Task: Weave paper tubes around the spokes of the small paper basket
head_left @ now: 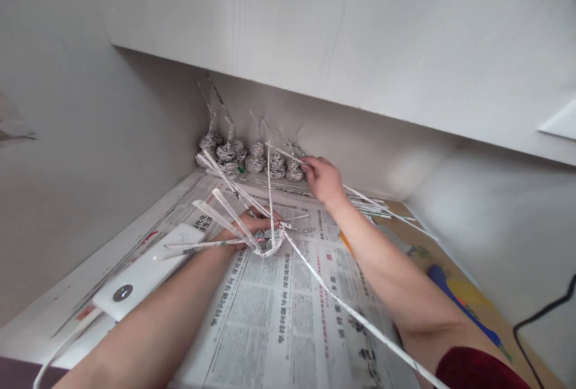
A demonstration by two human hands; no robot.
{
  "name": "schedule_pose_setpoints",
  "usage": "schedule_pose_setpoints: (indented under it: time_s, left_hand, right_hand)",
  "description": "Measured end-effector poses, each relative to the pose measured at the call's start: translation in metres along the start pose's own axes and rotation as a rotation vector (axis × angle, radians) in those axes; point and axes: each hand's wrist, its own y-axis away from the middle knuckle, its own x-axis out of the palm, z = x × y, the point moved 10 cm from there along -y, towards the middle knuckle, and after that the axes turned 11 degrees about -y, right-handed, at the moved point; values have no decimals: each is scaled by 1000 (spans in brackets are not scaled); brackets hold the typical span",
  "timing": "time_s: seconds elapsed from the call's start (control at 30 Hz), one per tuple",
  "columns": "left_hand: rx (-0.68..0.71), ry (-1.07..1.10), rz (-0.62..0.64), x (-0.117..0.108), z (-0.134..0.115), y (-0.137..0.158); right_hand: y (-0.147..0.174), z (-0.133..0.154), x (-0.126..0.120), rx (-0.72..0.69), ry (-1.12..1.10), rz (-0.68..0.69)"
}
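My left hand (254, 221) grips a small round piece of paper weaving (270, 242) above the newspaper. Several white rolled-paper strips fan up and out from its rim. One long paper strip (333, 296) runs from the weaving toward the lower right, out of frame. Further back, my right hand (324, 177) pinches a thin paper strip (285, 153) that points to the left. Beyond the wrist, a length in line with it shows at the right; I cannot tell if it is the same strip. Part of my left hand is hidden by the weaving.
Several finished woven paper gourds (256, 158) line the back wall. Spread newspaper (270, 317) covers the table. A white device with a cable (148, 269) lies at left. Loose paper strips (369, 204) lie back right. A white cabinet (315, 29) overhangs the rear.
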Motion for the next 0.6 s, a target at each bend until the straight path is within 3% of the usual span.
schedule_pose_setpoints:
  time_s: [0.13,0.2,0.27,0.37,0.43,0.6]
  left_hand:
    - [2,27,-14,-1,-1,0]
    - [10,28,-19,-1,-2,0]
    - [23,24,-16,1,-5,2]
    - [25,23,5,5,-7,4]
    - [25,26,9,5,-7,4]
    - [19,-2,16,2,0,1]
  right_hand:
    - [18,-4,-70,179,-373,-153]
    - [28,13,-96,187,-581,-149]
    - [39,43,-123,124,-627,-166]
    - [64,95,-139,48,-567,-50]
    - [88,121,-133,42,-428,99]
    - [150,135,-129,39,36,240]
